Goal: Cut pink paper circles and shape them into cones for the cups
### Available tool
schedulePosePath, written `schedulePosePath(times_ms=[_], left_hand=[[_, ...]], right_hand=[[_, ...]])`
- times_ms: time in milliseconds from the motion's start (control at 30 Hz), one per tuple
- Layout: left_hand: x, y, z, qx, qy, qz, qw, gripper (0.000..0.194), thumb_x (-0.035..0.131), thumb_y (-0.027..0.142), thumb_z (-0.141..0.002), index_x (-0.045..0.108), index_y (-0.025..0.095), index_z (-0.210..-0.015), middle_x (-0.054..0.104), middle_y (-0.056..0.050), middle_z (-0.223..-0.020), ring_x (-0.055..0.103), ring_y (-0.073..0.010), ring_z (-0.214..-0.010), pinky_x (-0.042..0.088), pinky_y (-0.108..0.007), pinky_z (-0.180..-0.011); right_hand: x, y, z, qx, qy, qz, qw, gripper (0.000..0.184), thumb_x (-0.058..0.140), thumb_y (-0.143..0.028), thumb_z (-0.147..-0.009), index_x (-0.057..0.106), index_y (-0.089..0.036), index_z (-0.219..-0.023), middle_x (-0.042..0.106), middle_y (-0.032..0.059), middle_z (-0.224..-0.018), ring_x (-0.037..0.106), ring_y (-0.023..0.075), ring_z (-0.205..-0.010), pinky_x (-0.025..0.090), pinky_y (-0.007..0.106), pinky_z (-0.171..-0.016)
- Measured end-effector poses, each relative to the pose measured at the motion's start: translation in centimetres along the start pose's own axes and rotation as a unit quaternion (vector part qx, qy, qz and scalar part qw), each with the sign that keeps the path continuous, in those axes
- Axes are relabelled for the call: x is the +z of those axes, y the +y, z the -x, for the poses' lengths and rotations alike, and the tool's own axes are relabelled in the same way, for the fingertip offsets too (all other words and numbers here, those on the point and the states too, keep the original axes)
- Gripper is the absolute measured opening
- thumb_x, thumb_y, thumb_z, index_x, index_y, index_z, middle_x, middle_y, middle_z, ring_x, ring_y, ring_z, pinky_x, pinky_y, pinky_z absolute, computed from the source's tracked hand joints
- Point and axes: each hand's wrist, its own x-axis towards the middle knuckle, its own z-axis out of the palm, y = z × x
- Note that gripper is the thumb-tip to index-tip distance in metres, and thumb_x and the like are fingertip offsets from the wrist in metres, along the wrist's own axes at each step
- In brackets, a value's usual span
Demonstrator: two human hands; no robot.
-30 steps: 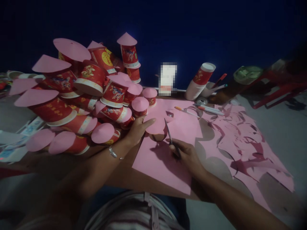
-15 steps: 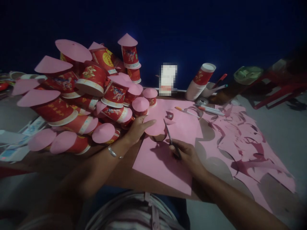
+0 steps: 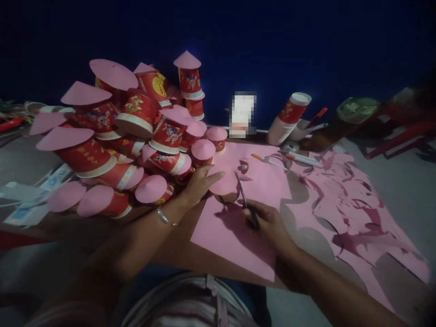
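In the head view, the left hand point(image 3: 199, 185) pinches the left edge of a round pink paper disc point(image 3: 223, 182), thumb on top, other fingers partly hidden, just above a large flat pink paper sheet point(image 3: 226, 236) on the brown wooden desk point(image 3: 173, 247). The right hand point(image 3: 267, 222) has its fingers closed round the dark handles of slim metal scissors point(image 3: 241, 187), their tips beside the disc's right edge; I cannot tell how far the blades are parted. Gripped on one side only, the disc could sag or twist, and a stroke would then bite into its rim. Blades dipping low might nick the sheet beneath, while the curled pink paper offcut point(image 3: 244, 162) near the tips could snag them. A leftward jerk might topple the small red paper cup with a pink cone top point(image 3: 203, 149), just beside the left fingers.
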Motion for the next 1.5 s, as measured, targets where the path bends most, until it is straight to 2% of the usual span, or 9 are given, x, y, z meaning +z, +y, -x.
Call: schedulePosePath(times_ms=[333,500,633,833,1267,1500], left_hand=[[0.1,0.5,0.1,-0.008,0.01,0.001,1.0,0.033,0.078,0.038,-0.073,0.075,0.013,-0.096,0.074,-0.008,-0.088,0.066,-0.0209,-0.079,0.052,-0.033,-0.074],[0.1,0.4,0.1,0.002,0.02,-0.001,1.0,0.032,0.077,0.039,-0.075,0.074,0.013,-0.093,0.074,-0.007,-0.089,0.065,-0.0195,-0.079,0.051,-0.03,-0.075],[0.1,0.5,0.0,0.009,0.017,-0.003,1.0,0.031,0.078,0.038,-0.075,0.074,0.013,-0.092,0.073,-0.005,-0.086,0.065,-0.0187,-0.081,0.051,-0.03,-0.077],[0.0,1.0,0.1,-0.023,-0.002,-0.007,1.0,0.033,0.08,0.039,-0.072,0.073,0.011,-0.089,0.073,-0.006,-0.082,0.066,-0.0188,-0.076,0.052,-0.031,-0.074],[-0.4,0.7,-0.1,-0.029,0.016,-0.013,0.999,0.036,0.079,0.04,-0.073,0.074,0.011,-0.093,0.072,-0.005,-0.079,0.065,-0.0182,-0.073,0.05,-0.03,-0.07],[-0.3,1.1,0.0,-0.017,0.0,-0.033,0.999,0.03,0.08,0.037,-0.072,0.073,0.012,-0.085,0.073,-0.005,-0.083,0.063,-0.016,-0.072,0.048,-0.027,-0.069]], right_hand=[[-0.1,0.2,0.0,0.003,-0.003,-0.005,1.0,0.052,0.073,-0.055,-0.076,0.074,-0.012,-0.107,0.052,-0.0031,-0.055,0.042,0.0102,-0.049,0.036,0.025,-0.046],[0.0,0.1,0.1,0.005,-0.008,-0.007,1.0,0.047,0.072,-0.051,-0.077,0.075,-0.012,-0.103,0.052,-0.003,-0.056,0.041,0.0098,-0.049,0.036,0.024,-0.046],[0.0,0.1,0.0,0.009,-0.011,-0.009,1.0,0.046,0.072,-0.049,-0.077,0.074,-0.012,-0.105,0.053,-0.0028,-0.057,0.042,0.0099,-0.051,0.036,0.024,-0.047],[-0.1,0.1,0.0,-0.002,-0.025,-0.014,1.0,0.048,0.071,-0.049,-0.079,0.073,-0.013,-0.112,0.05,-0.0033,-0.057,0.04,0.0096,-0.051,0.036,0.024,-0.048],[-0.2,0.5,0.0,0.012,-0.019,0.0,1.0,0.05,0.072,-0.051,-0.077,0.074,-0.012,-0.107,0.051,-0.0031,-0.057,0.04,0.0101,-0.052,0.036,0.025,-0.049],[-0.1,0.1,0.0,0.015,-0.017,-0.007,1.0,0.047,0.074,-0.047,-0.076,0.074,-0.013,-0.107,0.053,-0.003,-0.059,0.042,0.0099,-0.052,0.038,0.024,-0.05]])
